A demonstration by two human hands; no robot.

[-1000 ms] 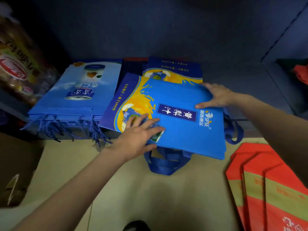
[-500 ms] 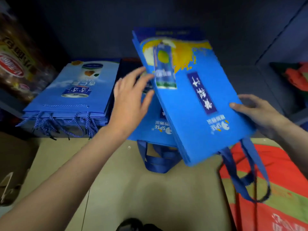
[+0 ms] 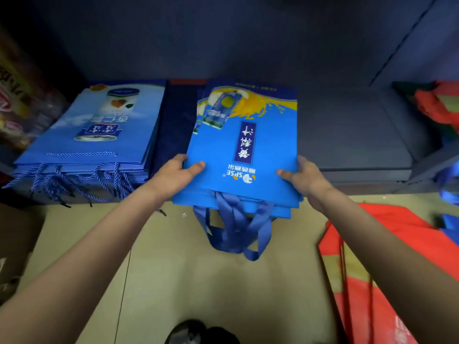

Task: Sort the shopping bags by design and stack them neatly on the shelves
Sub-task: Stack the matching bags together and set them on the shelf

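Dark shelf (image 3: 352,135): we pinch the blue SPSE bag stack (image 3: 244,150), left hand (image 3: 173,178) and right hand (image 3: 304,181) at its near corners. Risk: lower bags skew, handles (image 3: 236,232) dangling below our grip snag.

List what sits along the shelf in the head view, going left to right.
Packaged goods at the far left → stack of light blue rope-handled bags → dark blue bag → stack of blue bags with the orange splash, held by the left hand and right hand → bare shelf → red bags at the far right.
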